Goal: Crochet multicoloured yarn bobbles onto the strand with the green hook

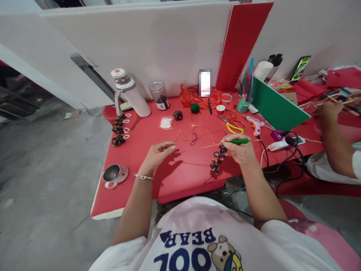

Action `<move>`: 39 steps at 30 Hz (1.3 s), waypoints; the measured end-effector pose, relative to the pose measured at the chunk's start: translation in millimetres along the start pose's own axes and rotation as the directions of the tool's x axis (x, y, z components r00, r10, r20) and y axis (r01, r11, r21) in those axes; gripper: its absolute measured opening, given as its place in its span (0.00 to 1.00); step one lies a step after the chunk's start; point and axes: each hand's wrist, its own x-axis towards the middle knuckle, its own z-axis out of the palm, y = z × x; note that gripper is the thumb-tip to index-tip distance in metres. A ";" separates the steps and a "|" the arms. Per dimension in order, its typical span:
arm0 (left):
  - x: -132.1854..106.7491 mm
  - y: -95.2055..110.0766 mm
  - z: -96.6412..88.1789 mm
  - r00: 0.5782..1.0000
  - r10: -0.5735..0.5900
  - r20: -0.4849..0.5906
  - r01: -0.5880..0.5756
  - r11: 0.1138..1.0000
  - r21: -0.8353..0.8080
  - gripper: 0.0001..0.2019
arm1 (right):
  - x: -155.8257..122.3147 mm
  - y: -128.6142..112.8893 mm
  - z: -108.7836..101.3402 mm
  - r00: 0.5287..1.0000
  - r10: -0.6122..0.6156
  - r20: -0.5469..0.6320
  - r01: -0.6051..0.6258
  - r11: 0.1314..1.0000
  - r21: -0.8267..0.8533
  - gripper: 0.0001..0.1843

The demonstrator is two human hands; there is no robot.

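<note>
One green-handled crochet hook (240, 141) is held in the right hand (238, 151), with the fingers curled tight around it. A bumpy yarn strip (218, 159) of many dark colours is pinched by the same hand and hangs below it, near the front edge of the red table (186, 177). The left hand (160, 154) is kept well apart from the strip, palm turned in, with the thumb and first finger close together. It cannot be told if any thread is held there. An orange thread (208, 146) is stretched from the strip toward the middle of the table.

Farther back, a dark yarn ball (177, 115) and a green yarn ball (194, 108) are seen, with a bag of white beads (166, 123) just beside the dark one. To the right, a red thread spool (220, 110), a yellow-handled tool (235, 128) and a pink glue gun (255, 124) are set out. At the left edge, yarn pieces with white bead loops (119, 130) are lined up in a row. A cup (116, 175) is placed nearer the front. Far to the right, thin sticks are held by another person's hand (332, 113).
</note>
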 end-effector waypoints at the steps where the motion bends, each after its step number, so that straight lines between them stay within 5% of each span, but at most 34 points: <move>1: 1.8 -6.2 -5.3 0.996 -0.067 -0.065 0.065 0.998 -0.027 0.25 | 1.0 -1.7 -1.2 1.000 0.007 0.003 -0.007 1.000 -0.005 0.12; 4: 7.7 -19.8 -13.3 0.940 -0.083 -0.330 0.140 0.979 0.152 0.23 | 1.8 -4.0 0.6 0.999 0.031 0.010 -0.031 0.999 -0.020 0.12; 7: 13.0 -16.7 0.1 0.846 0.260 -0.466 -0.049 0.907 0.417 0.20 | 1.8 -3.6 9.5 0.998 0.057 0.025 -0.056 0.998 -0.032 0.12; 9: 16.2 -7.1 23.5 0.851 0.429 -0.302 -0.340 0.889 0.305 0.22 | 1.9 -3.5 17.1 0.996 0.074 0.044 -0.072 0.996 -0.049 0.12; 11: 18.6 2.6 54.2 0.853 0.513 -0.095 -0.512 0.858 0.040 0.24 | 1.6 -4.6 23.5 0.995 0.088 0.055 -0.084 0.994 -0.076 0.12; 15: 17.3 8.3 111.3 0.856 0.457 0.241 -0.345 0.853 -0.390 0.26 | -1.2 -10.1 27.0 0.992 0.117 0.046 -0.112 0.989 -0.098 0.12; 18: 13.7 2.8 130.9 0.887 0.337 0.315 -0.090 0.796 -0.599 0.31 | -4.3 -12.8 23.3 0.991 0.136 0.017 -0.134 0.988 -0.080 0.13; 22: 12.9 0.2 119.9 0.945 0.147 0.293 0.152 0.593 -0.790 0.34 | -7.5 -8.8 18.6 0.985 0.172 -0.023 -0.173 0.984 -0.041 0.14; 28: 5.2 14.2 81.2 0.974 0.086 0.209 0.158 0.402 -0.902 0.25 | -10.6 6.7 27.4 0.972 0.234 -0.040 -0.234 0.972 -0.020 0.15; 31: 1.6 24.4 76.0 0.995 0.075 0.066 0.031 0.398 -0.917 0.22 | -13.2 11.5 38.2 0.971 0.237 0.004 -0.237 0.971 -0.012 0.15; 35: 0.3 34.2 81.6 0.980 0.198 -0.018 -0.096 0.393 -0.915 0.28 | -17.3 14.1 48.7 0.966 0.255 0.045 -0.254 0.967 -0.013 0.16; 39: -8.2 32.4 90.9 0.922 0.386 0.007 -0.244 0.598 -0.764 0.38 | -19.6 15.5 50.1 0.969 0.245 0.026 -0.245 0.969 -0.020 0.16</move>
